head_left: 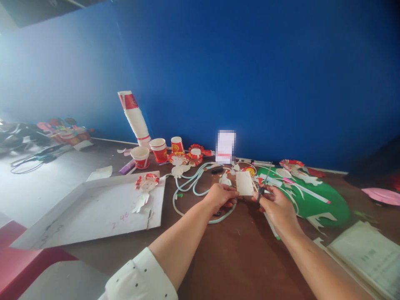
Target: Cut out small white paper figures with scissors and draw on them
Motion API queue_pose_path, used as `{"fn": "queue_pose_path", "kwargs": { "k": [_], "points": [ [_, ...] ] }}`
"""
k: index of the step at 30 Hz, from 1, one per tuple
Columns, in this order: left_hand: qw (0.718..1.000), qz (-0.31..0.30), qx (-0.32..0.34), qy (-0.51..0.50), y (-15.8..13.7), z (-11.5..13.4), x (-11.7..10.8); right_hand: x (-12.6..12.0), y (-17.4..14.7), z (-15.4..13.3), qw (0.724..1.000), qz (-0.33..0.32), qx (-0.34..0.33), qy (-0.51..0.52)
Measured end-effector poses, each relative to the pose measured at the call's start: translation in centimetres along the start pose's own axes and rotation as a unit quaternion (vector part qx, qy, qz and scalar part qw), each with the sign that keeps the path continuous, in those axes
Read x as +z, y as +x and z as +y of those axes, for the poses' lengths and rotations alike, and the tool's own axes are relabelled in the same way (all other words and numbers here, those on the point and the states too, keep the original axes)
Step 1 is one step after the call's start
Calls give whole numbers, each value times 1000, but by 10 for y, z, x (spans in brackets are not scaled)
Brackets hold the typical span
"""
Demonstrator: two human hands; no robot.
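1. Your left hand (222, 195) is nearly closed. Its thumb and fingers pinch the low left edge of a small pale card (244, 183).
2. The card is between your two hands. It touches the fingertips of your left hand and sits just to the left of your right hand (275, 204).
3. Your right hand is curled around the black handles of the scissors (261, 191). The blades point up and away from you, just right of the card. You cannot tell here if the blades are apart.
4. A pale blue cable (175, 203) makes loops to the left of your left hand, and part of it runs close by that hand on the brown desk (231, 262).
5. Farther left of your left hand is a big white tray (96, 204). A paper doll (143, 198) with red, frilly trim lies on it.
6. Past your left hand, back and to the left, are red and white cups (160, 152) and a tall, leaning cup stack (137, 123).
7. Right of your right hand is a green round board (333, 204). A pink and white marker (309, 191) and paper scraps (321, 221) lie on or by it.
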State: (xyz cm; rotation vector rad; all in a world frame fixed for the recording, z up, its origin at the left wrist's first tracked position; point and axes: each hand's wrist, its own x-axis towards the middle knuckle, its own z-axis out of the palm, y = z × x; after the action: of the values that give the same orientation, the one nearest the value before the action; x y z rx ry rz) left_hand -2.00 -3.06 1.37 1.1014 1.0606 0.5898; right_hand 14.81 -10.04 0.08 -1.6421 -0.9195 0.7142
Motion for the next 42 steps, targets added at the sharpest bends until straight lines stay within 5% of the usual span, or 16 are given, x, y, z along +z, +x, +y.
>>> {"fn": "queue_pose_path", "kwargs": {
  "k": [35,39,42],
  "points": [
    [1000,-8,12,-2,3,2,-8,0,-3,-5,1000,3,1,0],
    [988,87,112,64,6,12,-26,0,-3,-4,1000,15,-8,0],
    [939,210,161,222,5,17,-37,1,-3,-2,999,16,-18,21]
  ]
}}
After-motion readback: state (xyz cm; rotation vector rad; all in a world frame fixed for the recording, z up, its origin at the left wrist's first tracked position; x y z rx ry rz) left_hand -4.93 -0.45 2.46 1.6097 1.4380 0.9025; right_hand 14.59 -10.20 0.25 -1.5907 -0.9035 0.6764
